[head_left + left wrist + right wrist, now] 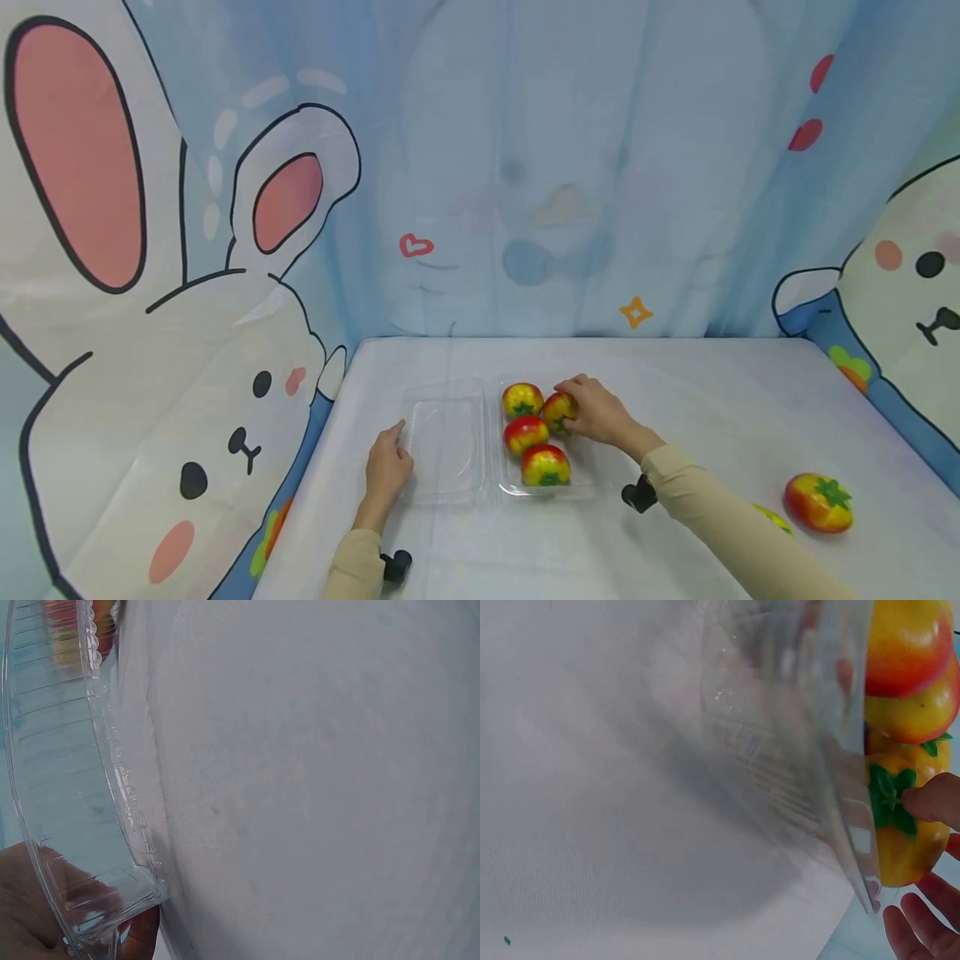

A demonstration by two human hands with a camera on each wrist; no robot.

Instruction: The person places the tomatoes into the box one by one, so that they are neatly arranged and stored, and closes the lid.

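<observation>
A clear plastic box (516,490) with its lid (444,492) folded out to the left lies on the table. Three red-yellow fruits, one of them at the front (545,465), sit in the box's left part. My right hand (597,414) grips a fourth fruit (558,412) at the back right of them; in the right wrist view the thumb lies on the green leaves of this fruit (900,847). My left hand (388,467) is at the lid's left edge, and in the left wrist view the hand (75,907) holds the clear plastic (71,765) at its corner.
On the right side of the table lies a red-yellow fruit (818,503), with another (774,520) partly hidden behind my right sleeve. A curtain (555,167) with cartoon prints hangs behind the white table.
</observation>
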